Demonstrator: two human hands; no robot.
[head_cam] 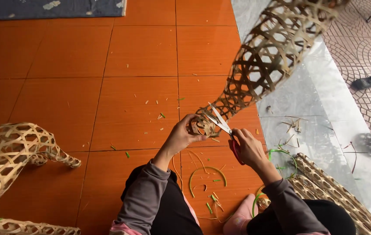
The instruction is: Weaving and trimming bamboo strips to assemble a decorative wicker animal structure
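A long woven bamboo form [263, 56] slants from the top right down to the middle, narrowing to a small end. My left hand [181, 137] grips that narrow end from below. In my right hand [248, 146] are red-handled scissors [222, 126], their blades open and pointing up-left at the woven tip beside my left fingers. Both arms wear grey sleeves.
A second woven bamboo piece [9, 152] lies at the left on the orange tiled floor [107, 87]. A flat woven panel [337, 196] lies at the lower right. Green and tan bamboo trimmings [207, 174] litter the floor between my knees. A grey stone strip [316, 113] borders patterned paving.
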